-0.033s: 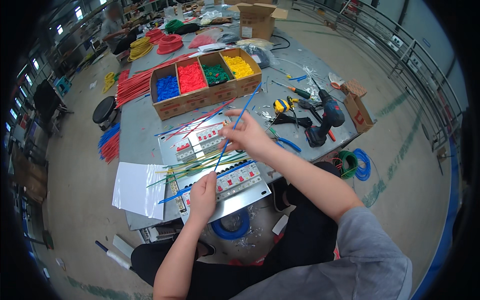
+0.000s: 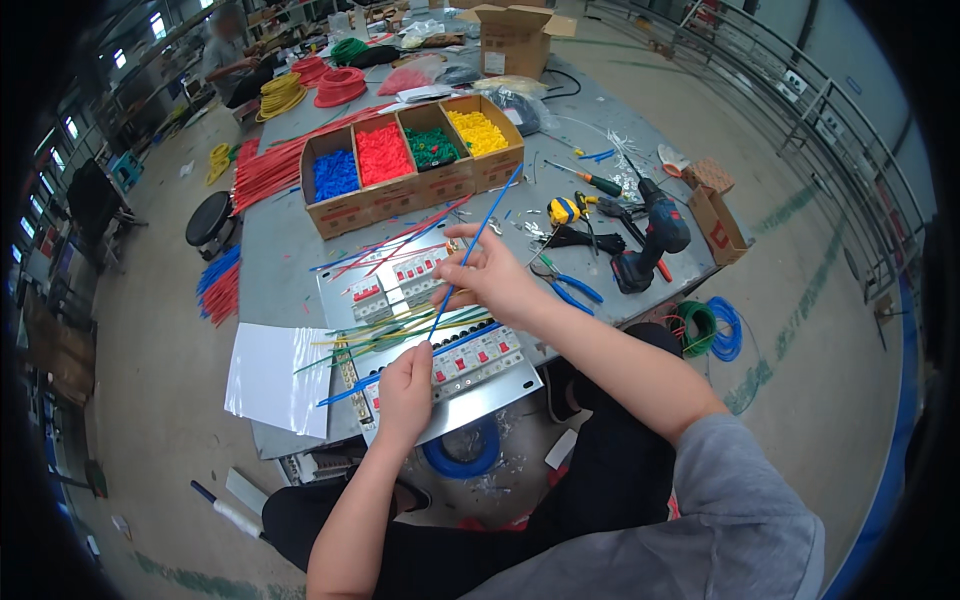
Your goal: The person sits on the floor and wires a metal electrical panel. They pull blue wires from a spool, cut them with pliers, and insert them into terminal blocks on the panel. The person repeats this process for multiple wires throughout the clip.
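My left hand [image 2: 405, 393] is closed round the lower part of a blue wire [image 2: 505, 195], near the front edge of a metal mounting plate [image 2: 490, 398]. The wire slants up and to the right. Loosely curled fingers of my right hand [image 2: 485, 275] sit about its middle, and its free end sticks out above them. Under my hands the plate carries a front row of circuit breakers [image 2: 480, 352] with red switches, and more breakers [image 2: 368, 296] behind. Yellow-green wires [image 2: 375, 335] lie across the plate between the rows. Other blue wires [image 2: 345, 395] poke out left of my left hand.
A cardboard box [image 2: 390, 190] holds blue, red, green and yellow caps in compartments. At the right lie a cordless drill [image 2: 660, 235], blue-handled pliers [image 2: 575, 290], a screwdriver [image 2: 600, 184] and a tape measure [image 2: 562, 212]. A white plastic sheet [image 2: 275, 380] lies at the left.
My right hand has shifted slightly down and left along the blue wire. My left hand and the plate look unmoved.
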A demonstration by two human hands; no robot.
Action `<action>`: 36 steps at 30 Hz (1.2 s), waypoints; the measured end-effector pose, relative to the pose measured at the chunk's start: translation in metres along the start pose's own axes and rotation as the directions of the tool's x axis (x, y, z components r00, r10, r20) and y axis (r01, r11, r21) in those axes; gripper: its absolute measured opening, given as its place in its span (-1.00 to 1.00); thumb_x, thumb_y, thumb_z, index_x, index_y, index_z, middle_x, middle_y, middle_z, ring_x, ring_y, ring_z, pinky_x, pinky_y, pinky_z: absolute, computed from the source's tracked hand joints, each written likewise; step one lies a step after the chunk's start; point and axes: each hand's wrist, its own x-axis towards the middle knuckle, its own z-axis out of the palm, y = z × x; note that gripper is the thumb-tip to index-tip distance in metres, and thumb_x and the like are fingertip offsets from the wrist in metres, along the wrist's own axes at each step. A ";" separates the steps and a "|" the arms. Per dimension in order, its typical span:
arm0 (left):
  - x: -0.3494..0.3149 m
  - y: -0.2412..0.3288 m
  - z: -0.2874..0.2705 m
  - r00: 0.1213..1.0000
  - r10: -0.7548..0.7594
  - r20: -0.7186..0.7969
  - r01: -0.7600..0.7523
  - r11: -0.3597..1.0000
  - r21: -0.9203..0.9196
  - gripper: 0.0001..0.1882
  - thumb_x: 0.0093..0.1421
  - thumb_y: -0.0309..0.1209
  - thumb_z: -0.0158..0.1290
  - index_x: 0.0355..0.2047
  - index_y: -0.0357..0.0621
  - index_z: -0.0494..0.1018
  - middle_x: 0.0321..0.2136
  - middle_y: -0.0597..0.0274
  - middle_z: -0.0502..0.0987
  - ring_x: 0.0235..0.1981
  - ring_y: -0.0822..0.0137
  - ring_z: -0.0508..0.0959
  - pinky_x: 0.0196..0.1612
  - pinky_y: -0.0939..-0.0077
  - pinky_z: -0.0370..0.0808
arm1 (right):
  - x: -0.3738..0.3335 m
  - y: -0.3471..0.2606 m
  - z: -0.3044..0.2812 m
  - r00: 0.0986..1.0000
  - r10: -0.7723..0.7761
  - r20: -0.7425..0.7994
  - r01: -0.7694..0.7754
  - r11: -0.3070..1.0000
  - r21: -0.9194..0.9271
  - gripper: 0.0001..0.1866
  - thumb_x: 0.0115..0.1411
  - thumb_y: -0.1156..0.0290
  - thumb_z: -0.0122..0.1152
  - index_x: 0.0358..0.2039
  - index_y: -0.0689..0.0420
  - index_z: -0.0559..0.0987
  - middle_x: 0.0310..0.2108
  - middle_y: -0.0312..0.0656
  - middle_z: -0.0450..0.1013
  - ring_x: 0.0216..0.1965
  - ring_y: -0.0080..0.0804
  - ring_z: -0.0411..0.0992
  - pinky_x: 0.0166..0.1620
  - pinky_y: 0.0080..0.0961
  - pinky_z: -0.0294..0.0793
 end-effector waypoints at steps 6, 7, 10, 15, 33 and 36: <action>0.002 0.012 -0.003 0.999 0.018 -0.048 -0.013 0.993 0.116 -0.50 0.53 -0.16 -0.06 -0.43 -0.36 0.48 -0.68 0.06 0.40 -0.60 0.34 0.31 -0.45 0.31 0.31 | -0.004 -0.001 0.011 0.999 -0.042 0.017 0.044 0.996 -0.084 -0.37 0.38 0.52 0.22 0.34 0.13 0.13 -0.10 -0.05 0.52 -0.24 -0.22 0.67 -0.25 -0.43 0.76; 0.002 0.013 -0.003 0.999 0.005 -0.052 0.001 0.992 0.125 -0.50 0.53 -0.16 -0.06 -0.43 -0.36 0.48 -0.67 0.04 0.42 -0.60 0.33 0.32 -0.45 0.30 0.32 | -0.004 -0.002 0.013 0.998 -0.062 0.029 0.064 0.992 -0.108 -0.38 0.38 0.52 0.22 0.34 0.13 0.13 -0.09 -0.05 0.52 -0.24 -0.23 0.67 -0.25 -0.44 0.77; 0.002 0.014 -0.004 0.996 0.064 -0.061 -0.055 0.989 0.135 -0.50 0.54 -0.15 -0.07 -0.44 -0.33 0.44 -0.66 0.25 0.38 -0.59 0.43 0.34 -0.48 0.39 0.29 | 0.001 0.002 0.008 0.993 -0.096 0.065 0.099 0.995 -0.035 -0.41 0.40 0.49 0.22 0.31 0.13 0.15 -0.09 -0.06 0.51 -0.24 -0.20 0.67 -0.24 -0.41 0.77; 0.000 0.014 -0.008 0.986 0.137 -0.096 -0.113 0.969 0.219 -0.53 0.51 -0.21 -0.03 -0.47 -0.34 0.45 -0.70 -0.07 0.43 -0.69 0.06 0.39 -0.54 0.18 0.29 | 0.002 0.006 0.000 0.995 0.057 0.081 -0.059 0.998 0.018 -0.59 0.54 0.15 -0.04 0.15 0.24 0.36 -0.18 0.01 0.58 -0.22 -0.20 0.68 -0.19 -0.34 0.76; 0.000 0.012 -0.009 0.966 0.254 -0.040 -0.216 0.886 0.411 -0.56 0.52 -0.24 -0.06 -0.50 -0.26 0.35 -0.70 0.02 0.44 -0.65 0.04 0.48 -0.53 0.20 0.35 | 0.000 0.006 -0.012 0.995 0.100 0.031 -0.101 0.994 0.045 -0.56 0.57 0.19 -0.13 0.06 0.40 0.45 -0.16 0.22 0.64 -0.20 -0.15 0.69 -0.07 -0.35 0.72; 0.001 0.013 -0.009 0.992 0.123 -0.024 -0.118 0.980 0.158 -0.50 0.54 -0.18 -0.09 -0.54 -0.19 0.33 -0.73 0.22 0.36 -0.68 0.33 0.35 -0.53 0.38 0.28 | 0.002 0.007 -0.012 0.992 0.120 0.029 -0.122 0.989 0.081 -0.57 0.57 0.18 -0.14 0.06 0.37 0.45 -0.18 0.20 0.64 -0.22 -0.16 0.69 -0.10 -0.35 0.73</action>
